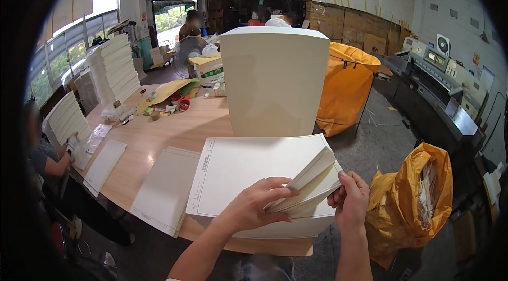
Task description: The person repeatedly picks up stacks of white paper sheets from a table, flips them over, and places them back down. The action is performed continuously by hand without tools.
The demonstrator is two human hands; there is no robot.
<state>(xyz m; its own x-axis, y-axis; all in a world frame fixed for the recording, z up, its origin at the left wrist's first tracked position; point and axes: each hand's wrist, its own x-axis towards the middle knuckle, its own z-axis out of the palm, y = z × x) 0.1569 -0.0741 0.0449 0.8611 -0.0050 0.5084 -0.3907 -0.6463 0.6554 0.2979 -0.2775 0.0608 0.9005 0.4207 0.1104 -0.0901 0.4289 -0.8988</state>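
Paper stack point(248, 175): on counter point(174, 127) edge, directly under hands.
Left hand point(254, 209): fingers wedged into lifted sheets, gripping.
Right hand point(350, 199): pinching the stack's right corner.
Risk: fanned sheets likely slide off counter edge; creasing if grip loosens.
Orange bag point(418, 196), right of right hand: white strips inside.
Second orange bag point(346, 88), beyond hands: contents hidden.

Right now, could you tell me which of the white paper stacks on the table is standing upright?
The tall stack at the table's middle, behind the one both hands are fanning; the others lie flat.
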